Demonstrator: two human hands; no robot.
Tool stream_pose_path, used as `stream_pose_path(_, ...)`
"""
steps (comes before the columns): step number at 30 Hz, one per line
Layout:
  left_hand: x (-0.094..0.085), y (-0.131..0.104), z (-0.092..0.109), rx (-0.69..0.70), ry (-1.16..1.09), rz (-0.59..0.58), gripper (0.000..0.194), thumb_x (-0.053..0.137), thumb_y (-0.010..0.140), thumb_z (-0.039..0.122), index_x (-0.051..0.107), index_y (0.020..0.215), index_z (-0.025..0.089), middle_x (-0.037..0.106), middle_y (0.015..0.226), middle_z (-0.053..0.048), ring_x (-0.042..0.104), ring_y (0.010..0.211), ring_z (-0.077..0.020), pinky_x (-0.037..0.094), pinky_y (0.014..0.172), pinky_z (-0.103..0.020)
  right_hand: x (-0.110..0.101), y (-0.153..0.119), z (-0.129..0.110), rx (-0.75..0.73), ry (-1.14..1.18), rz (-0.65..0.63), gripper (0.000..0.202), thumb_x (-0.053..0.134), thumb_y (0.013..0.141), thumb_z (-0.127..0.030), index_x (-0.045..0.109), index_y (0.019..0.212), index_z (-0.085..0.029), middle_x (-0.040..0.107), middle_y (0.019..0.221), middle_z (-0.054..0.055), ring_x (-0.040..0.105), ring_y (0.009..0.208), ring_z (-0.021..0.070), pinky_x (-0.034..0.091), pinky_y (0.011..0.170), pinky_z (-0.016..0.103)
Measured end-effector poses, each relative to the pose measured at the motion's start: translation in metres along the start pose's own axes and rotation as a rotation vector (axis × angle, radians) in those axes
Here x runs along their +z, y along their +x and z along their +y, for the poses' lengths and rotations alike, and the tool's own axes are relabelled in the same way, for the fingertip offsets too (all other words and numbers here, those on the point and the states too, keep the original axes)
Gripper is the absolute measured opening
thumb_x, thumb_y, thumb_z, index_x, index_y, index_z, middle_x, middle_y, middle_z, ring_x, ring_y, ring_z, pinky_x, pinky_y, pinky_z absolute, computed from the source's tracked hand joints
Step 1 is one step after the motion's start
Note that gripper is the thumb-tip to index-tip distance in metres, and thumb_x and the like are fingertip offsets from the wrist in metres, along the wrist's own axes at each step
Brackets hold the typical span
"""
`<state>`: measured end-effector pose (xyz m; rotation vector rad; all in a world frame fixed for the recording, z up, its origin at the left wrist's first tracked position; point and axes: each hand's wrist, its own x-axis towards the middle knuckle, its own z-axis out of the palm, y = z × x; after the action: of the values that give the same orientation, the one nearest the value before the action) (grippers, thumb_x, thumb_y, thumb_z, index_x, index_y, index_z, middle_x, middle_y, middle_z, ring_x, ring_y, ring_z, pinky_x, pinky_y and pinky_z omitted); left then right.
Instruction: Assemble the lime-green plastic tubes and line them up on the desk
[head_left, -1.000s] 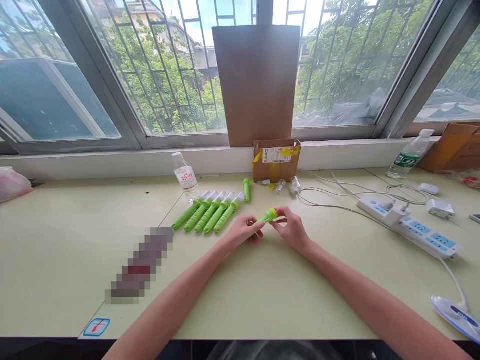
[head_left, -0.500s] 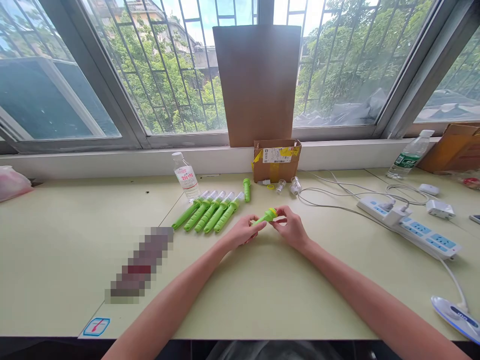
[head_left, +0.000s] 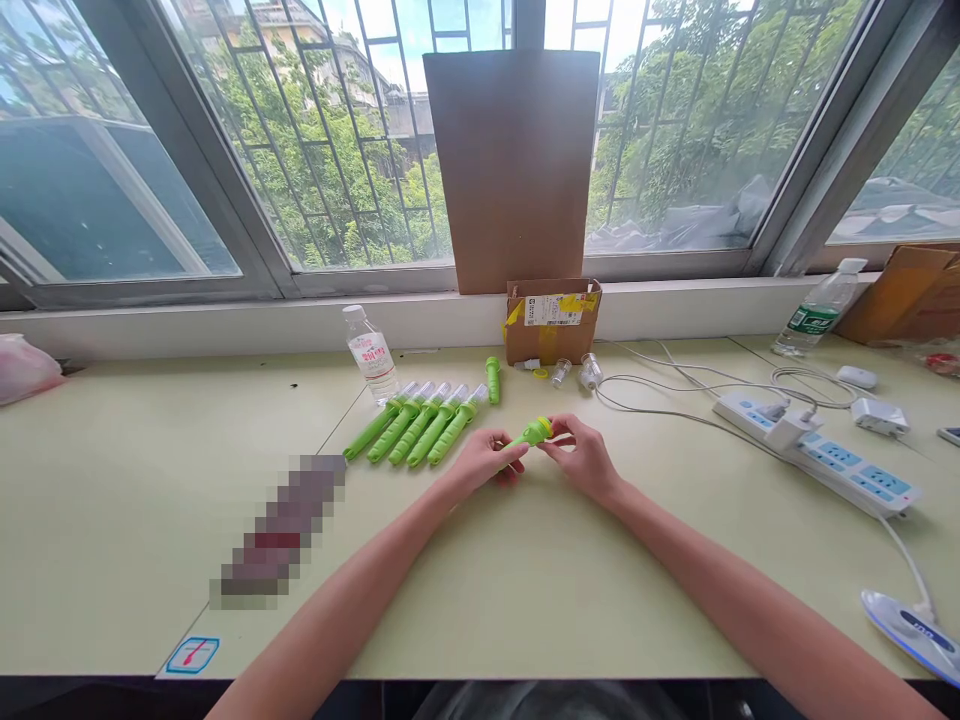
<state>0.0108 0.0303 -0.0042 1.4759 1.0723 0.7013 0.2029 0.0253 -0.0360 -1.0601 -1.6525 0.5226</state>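
My left hand (head_left: pixel 486 462) is wrapped round the shaft of a green plastic tube (head_left: pixel 534 433), which points up to the right. At its wide end, beside a yellow ring (head_left: pixel 546 427), the fingertips of my right hand (head_left: pixel 581 455) are pinched together. Left of my hands lies a slanted row of several green tubes with clear caps (head_left: pixel 412 427). Another green tube (head_left: pixel 493 381) without a clear cap is farther back. Near the small carton are clear caps (head_left: pixel 590 372), (head_left: pixel 561 373) and a loose yellow ring (head_left: pixel 540 374).
A small cardboard box (head_left: pixel 551 340) stands at the back, with a water bottle (head_left: pixel 372 355) to its left. On the right are a power strip (head_left: pixel 862 470), cables, a second bottle (head_left: pixel 817 312) and a white-blue device (head_left: pixel 911 630). A blurred dark patch (head_left: pixel 285 530) lies left.
The held tube and my left hand have shifted slightly, and the fingers of my left hand have moved under the tube. My right hand stays at the wide end.
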Motion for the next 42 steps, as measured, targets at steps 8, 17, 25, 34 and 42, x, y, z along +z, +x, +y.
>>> stream_pose_path(8,0.001,-0.0001,-0.001,-0.014,0.03,-0.082,0.049,0.053,0.077,0.063,0.056,0.077,0.015,0.067,0.066,-0.006,0.061,0.049,-0.013,0.044,0.044,-0.021,-0.0046,0.0036,-0.0025,0.078,0.003,-0.094,0.033,0.069,0.072,-0.037,0.05,0.094,-0.021,0.065,0.103,0.008,0.064,0.089,0.0206,0.059,0.066,0.035)
stream_pose_path(17,-0.0007,0.0016,-0.0036,-0.017,0.046,-0.113,0.051,0.05,0.078,0.066,0.057,0.081,0.015,0.064,0.064,-0.003,0.058,0.048,-0.0112,0.042,0.045,-0.02,-0.0042,0.0035,-0.002,0.005,-0.074,-0.08,0.036,0.071,0.071,-0.036,0.047,0.094,-0.022,0.064,0.108,0.008,0.063,0.089,0.0204,0.058,0.071,0.04)
stream_pose_path(25,-0.0015,0.0015,-0.0035,-0.022,0.024,-0.145,0.05,0.05,0.079,0.065,0.057,0.081,0.015,0.064,0.063,-0.003,0.056,0.047,-0.0107,0.041,0.045,-0.02,-0.0028,0.0036,0.005,-0.07,-0.104,-0.054,0.025,0.064,0.076,-0.031,0.047,0.092,-0.022,0.064,0.106,0.008,0.065,0.086,0.0203,0.059,0.069,0.04)
stream_pose_path(34,-0.0021,0.002,-0.0034,-0.016,-0.014,-0.158,0.049,0.051,0.079,0.064,0.057,0.082,0.015,0.065,0.064,-0.003,0.057,0.048,-0.0109,0.04,0.044,-0.02,0.0003,0.0019,0.003,-0.089,-0.07,0.015,0.021,0.063,0.077,-0.03,0.047,0.087,-0.022,0.067,0.103,0.008,0.066,0.085,0.0207,0.06,0.069,0.04)
stream_pose_path(42,-0.0039,0.0047,-0.0044,-0.034,-0.095,-0.166,0.05,0.054,0.077,0.063,0.058,0.083,0.014,0.066,0.064,-0.005,0.056,0.045,-0.0113,0.04,0.043,-0.021,0.0004,0.0025,0.0007,-0.102,-0.052,0.045,0.023,0.064,0.078,-0.037,0.048,0.085,-0.022,0.068,0.101,0.008,0.067,0.083,0.0208,0.062,0.068,0.041)
